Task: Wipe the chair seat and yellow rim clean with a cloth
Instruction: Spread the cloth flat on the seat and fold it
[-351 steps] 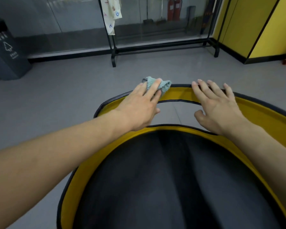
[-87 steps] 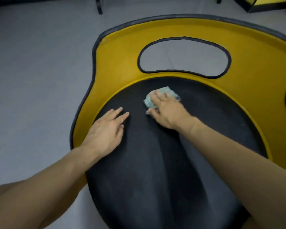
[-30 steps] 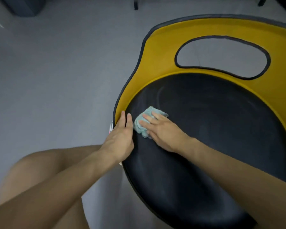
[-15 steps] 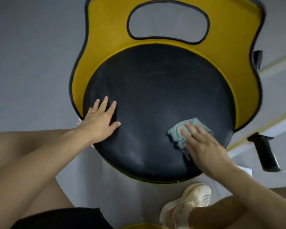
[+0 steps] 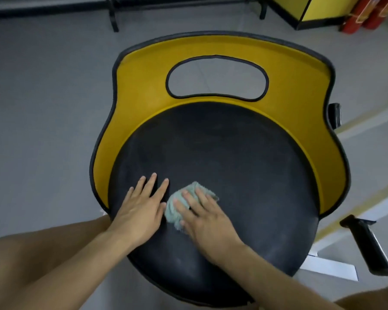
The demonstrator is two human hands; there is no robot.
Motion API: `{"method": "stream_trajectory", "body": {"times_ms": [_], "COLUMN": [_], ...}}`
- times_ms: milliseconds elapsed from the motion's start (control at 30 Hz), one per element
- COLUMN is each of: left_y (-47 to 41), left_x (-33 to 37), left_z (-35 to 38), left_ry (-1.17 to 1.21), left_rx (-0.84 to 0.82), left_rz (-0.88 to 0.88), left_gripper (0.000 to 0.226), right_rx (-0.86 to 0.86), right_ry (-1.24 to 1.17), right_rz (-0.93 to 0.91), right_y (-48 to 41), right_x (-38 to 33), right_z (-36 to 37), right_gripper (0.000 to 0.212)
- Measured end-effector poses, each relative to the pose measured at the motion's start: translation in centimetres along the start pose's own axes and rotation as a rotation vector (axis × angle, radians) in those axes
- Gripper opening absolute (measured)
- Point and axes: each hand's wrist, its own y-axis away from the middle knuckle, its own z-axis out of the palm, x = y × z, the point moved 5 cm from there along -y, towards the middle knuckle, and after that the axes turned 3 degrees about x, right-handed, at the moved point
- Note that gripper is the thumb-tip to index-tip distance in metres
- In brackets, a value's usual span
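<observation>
The round black chair seat (image 5: 240, 166) fills the middle of the head view, wrapped at the back and sides by the yellow rim (image 5: 141, 97) with an oval cut-out. A crumpled pale green cloth (image 5: 176, 209) lies on the seat's near left part. My right hand (image 5: 206, 218) presses flat on the cloth with straight fingers. My left hand (image 5: 141, 209) rests flat on the seat just left of the cloth, fingers spread and straight.
Grey floor surrounds the chair. A black lever (image 5: 367, 245) sticks out at the lower right and a black knob (image 5: 335, 115) at the right. A black rack's legs (image 5: 112, 16) stand at the back, a yellow cabinet (image 5: 305, 10) and red extinguishers (image 5: 365, 12) at the far right.
My right hand has slid the cloth from the seat's near right side across to the near left, next to my left hand. The camera has tilted up, showing more floor behind the chair.
</observation>
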Motion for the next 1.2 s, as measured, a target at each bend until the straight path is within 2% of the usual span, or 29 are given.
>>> {"method": "stream_trajectory", "body": {"times_ms": [100,200,267,333,400,500,567,633,700,767,867,967,1033,1100,1133,1200], "left_y": [-1.4,-2.6,-3.6,-4.3,-4.8,-5.6,-5.9,-6.1,-6.4,-7.3,-9.4,-11.6,-12.4,-12.2,-11.8,-11.1], "left_x": [0.1,1.2,2.4,3.5,4.8,6.7,7.3,7.0,5.9,4.2,2.0,1.3,1.9,3.5,4.6,6.3], "left_z": [-0.7,-1.8,-3.2,-4.8,-5.8,-5.4,-4.6,-4.2,-4.6,-5.5,-6.8,-7.3,-7.3,-7.2,-7.0,-6.1], "left_ry": [0.02,0.041,0.067,0.107,0.103,0.04,-0.013,-0.025,0.02,0.149,0.394,0.395,0.293,0.129,0.077,0.004], "left_rx": [0.046,0.083,0.161,0.237,0.286,0.248,0.207,0.222,0.268,0.285,0.259,0.292,0.378,0.501,0.539,0.503], "left_rz": [-0.012,0.021,0.074,0.11,0.154,0.189,0.174,0.162,0.145,0.05,-0.105,-0.113,-0.027,0.164,0.272,0.429], "left_gripper": [0.06,0.063,0.063,0.061,0.055,0.049,0.05,0.039,0.02,0.008,0.005,0.002,0.009,0.019,0.02,0.028], "right_rx": [-0.068,-0.04,0.054,0.106,0.065,0.016,0.079,0.138,0.184,0.246,0.256,0.228,0.198,0.158,0.168,0.229], "right_ry": [-0.019,-0.24,-0.401,-0.39,-0.331,-0.275,-0.273,-0.273,-0.28,-0.34,-0.463,-0.519,-0.49,-0.367,-0.286,-0.18], "right_rz": [0.133,0.185,0.214,0.23,0.241,0.228,0.209,0.218,0.239,0.3,0.421,0.502,0.535,0.519,0.473,0.287], "right_y": [-4.9,-5.6,-4.7,-3.6,-2.7,-2.2,-2.4,-2.6,-2.8,-2.6,-2.3,-3.1,-3.8,-4.3,-4.5,-5.0], "right_x": [4.5,6.7,8.2,9.8,11.0,11.5,11.7,12.4,13.4,15.1,17.7,19.4,20.1,20.3,20.1,18.6], "right_z": [-2.1,-5.9,-8.3,-9.3,-8.8,-7.3,-6.9,-7.2,-8.1,-9.6,-11.3,-11.1,-10.1,-9.0,-8.8,-8.7], "right_gripper": [0.061,0.058,0.051,0.047,0.046,0.038,0.021,0.006,0.003,0.002,0.004,0.004,0.003,0.007,0.016,0.032]}}
